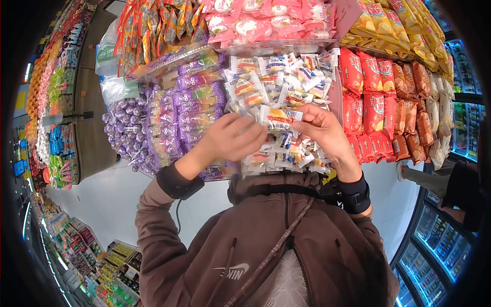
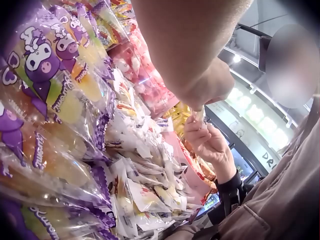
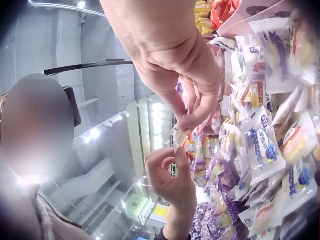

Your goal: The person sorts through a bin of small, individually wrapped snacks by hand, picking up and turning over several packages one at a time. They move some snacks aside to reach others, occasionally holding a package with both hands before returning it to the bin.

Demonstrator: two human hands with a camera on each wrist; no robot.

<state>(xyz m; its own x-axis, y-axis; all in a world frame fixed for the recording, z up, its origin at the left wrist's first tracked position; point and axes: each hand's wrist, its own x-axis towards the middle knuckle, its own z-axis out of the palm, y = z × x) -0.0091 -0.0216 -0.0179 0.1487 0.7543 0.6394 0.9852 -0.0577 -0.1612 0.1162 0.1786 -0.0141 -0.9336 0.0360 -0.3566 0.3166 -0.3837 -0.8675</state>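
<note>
Above a bin of small white-wrapped sweets (image 1: pixel 248 89), the right hand (image 1: pixel 322 130) pinches one white packet (image 1: pixel 280 118) with coloured print between thumb and fingers. The left hand (image 1: pixel 232 135) is at the packet's left end, its fingers curled; in the right wrist view the left hand (image 3: pixel 172 177) pinches the lower end of the small packet, and the right hand (image 3: pixel 175 70) pinches its upper end. In the left wrist view the packet is mostly hidden behind the left hand (image 2: pixel 205 85), with the right hand (image 2: pixel 210 145) beyond it.
Purple packets (image 1: pixel 199 105) and purple-wrapped lollipops (image 1: pixel 128 123) lie to the left, red packets (image 1: pixel 373 110) to the right. Pink bags (image 1: pixel 276 23) and yellow bags (image 1: pixel 378 20) fill the upper tier. Another person's leg (image 1: pixel 427 179) shows at the right.
</note>
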